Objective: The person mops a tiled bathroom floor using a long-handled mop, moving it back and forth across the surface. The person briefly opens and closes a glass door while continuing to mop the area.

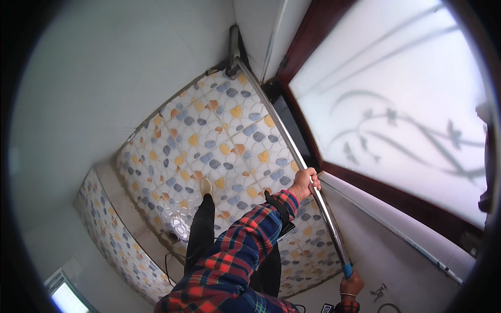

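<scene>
A long metal pole (270,105) runs slantwise along the floor's right side. My left hand (306,184) is wrapped around its middle. My right hand (352,283) grips the near end, at the blue handle sleeve (347,270). The far end of the pole meets a flat, greyish mop-like head (234,43), tipped up in the wall corner; its details are dark. Beneath the pole lies a tiled floor (211,144) with a blue, yellow and orange pebble pattern. My left arm, in a plaid sleeve, reaches across my body and hides part of the floor.
A frosted glass panel (391,105) in a dark red frame stands at right, above a dark gap (291,125). A pebble-patterned step (117,234) borders the floor at left. A wall tap (378,292) and a cable (166,266) are near me. Walls (117,78) enclose the corner.
</scene>
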Demonstrator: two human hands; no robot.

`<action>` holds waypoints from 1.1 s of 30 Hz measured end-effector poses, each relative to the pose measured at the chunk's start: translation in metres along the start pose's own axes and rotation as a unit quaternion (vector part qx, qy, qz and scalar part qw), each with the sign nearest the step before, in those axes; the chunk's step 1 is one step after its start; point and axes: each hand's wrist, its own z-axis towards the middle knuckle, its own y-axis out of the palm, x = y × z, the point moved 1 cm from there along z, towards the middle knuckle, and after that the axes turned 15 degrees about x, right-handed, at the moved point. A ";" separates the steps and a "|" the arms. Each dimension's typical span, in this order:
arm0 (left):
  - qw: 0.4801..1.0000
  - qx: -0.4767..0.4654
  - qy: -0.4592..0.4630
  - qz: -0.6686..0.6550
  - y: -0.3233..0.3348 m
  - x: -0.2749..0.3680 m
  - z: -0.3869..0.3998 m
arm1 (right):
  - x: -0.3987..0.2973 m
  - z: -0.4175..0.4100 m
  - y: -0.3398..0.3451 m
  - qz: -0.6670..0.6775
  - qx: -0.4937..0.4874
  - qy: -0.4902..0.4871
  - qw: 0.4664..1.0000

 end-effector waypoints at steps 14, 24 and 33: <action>0.906 0.369 0.102 0.182 -0.098 -0.032 -0.053 | 0.022 -0.133 0.017 0.119 -0.287 0.019 0.950; 0.900 0.251 0.055 0.351 -0.155 -0.136 -0.102 | 0.039 -0.173 0.006 0.103 -0.270 0.016 0.957; 0.929 0.244 0.057 0.273 -0.123 -0.154 -0.188 | 0.039 -0.107 0.014 0.151 -0.075 -0.060 0.984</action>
